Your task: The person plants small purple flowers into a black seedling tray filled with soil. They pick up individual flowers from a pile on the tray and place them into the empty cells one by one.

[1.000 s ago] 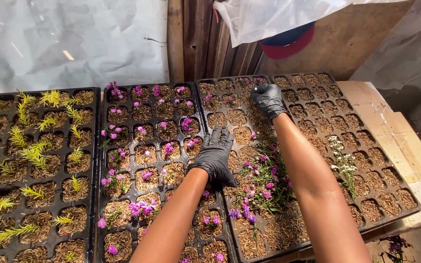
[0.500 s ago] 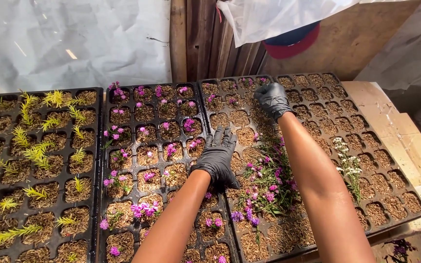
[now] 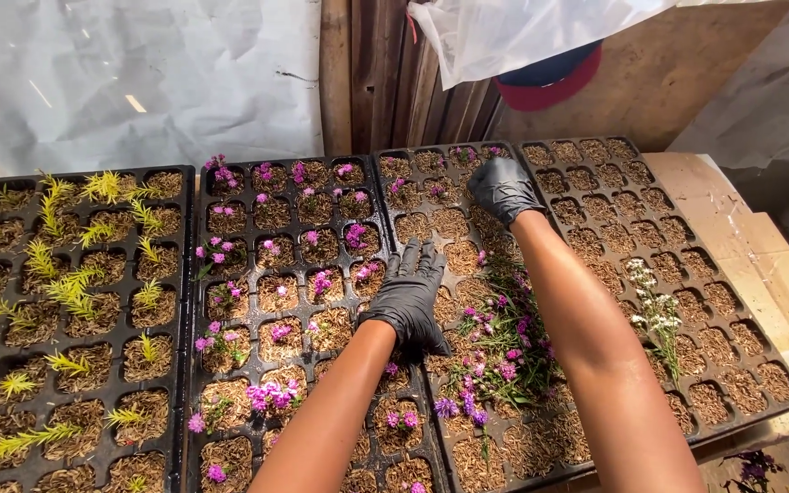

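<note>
Black seedling trays filled with brown substrate lie side by side. My left hand [image 3: 408,292], in a black glove, rests flat with fingers spread on the seam between the tray with pink flower cuttings [image 3: 276,212] and the tray to its right [image 3: 454,224]. My right hand [image 3: 502,187], also gloved, reaches to the far end of that tray, fingers curled down into a cell; whether it holds a cutting is hidden. A loose heap of pink and purple flower stems [image 3: 495,356] lies on the tray between my forearms.
A far-left tray [image 3: 180,274] holds yellow-green cuttings. The rightmost tray [image 3: 614,173] carries one white flower sprig [image 3: 655,310]. Behind are a white plastic sheet [image 3: 139,73], wooden planks [image 3: 358,73] and a red and blue cap [image 3: 550,82]. A wooden bench edge [image 3: 751,246] shows at right.
Both hands stay almost where they were; the right hand's fingers keep working in the same far cell. The view has shifted only slightly.
</note>
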